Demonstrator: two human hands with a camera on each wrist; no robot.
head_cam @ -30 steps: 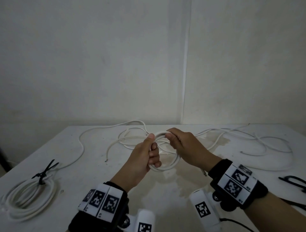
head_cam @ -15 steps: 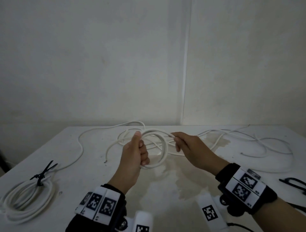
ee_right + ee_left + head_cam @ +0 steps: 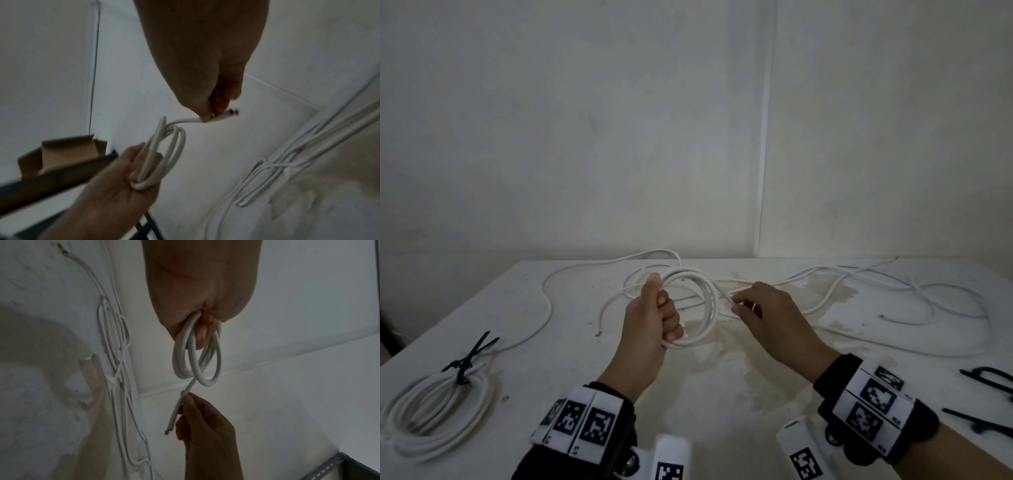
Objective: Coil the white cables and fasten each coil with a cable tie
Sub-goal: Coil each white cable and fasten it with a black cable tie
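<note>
My left hand [image 3: 654, 315] grips a small coil of white cable [image 3: 705, 301] above the table's middle, loops standing upright. The coil [image 3: 197, 356] hangs from its curled fingers in the left wrist view. My right hand [image 3: 750, 308] pinches the cable's free end [image 3: 226, 113] just right of the coil, the bare tip poking past the fingertips. A finished white coil [image 3: 438, 407] bound with a black cable tie [image 3: 472, 356] lies at the table's front left. Loose white cables [image 3: 859, 284] sprawl across the back and right.
Black cable ties [image 3: 986, 377] lie at the right edge of the white table [image 3: 722, 394]. A wall stands close behind it. A brown cardboard piece [image 3: 61, 154] and a dark rail show in the right wrist view.
The hands have drawn apart: the left hand lifted the coil and swung it left, while the right hand slid along the cable to its free end.
</note>
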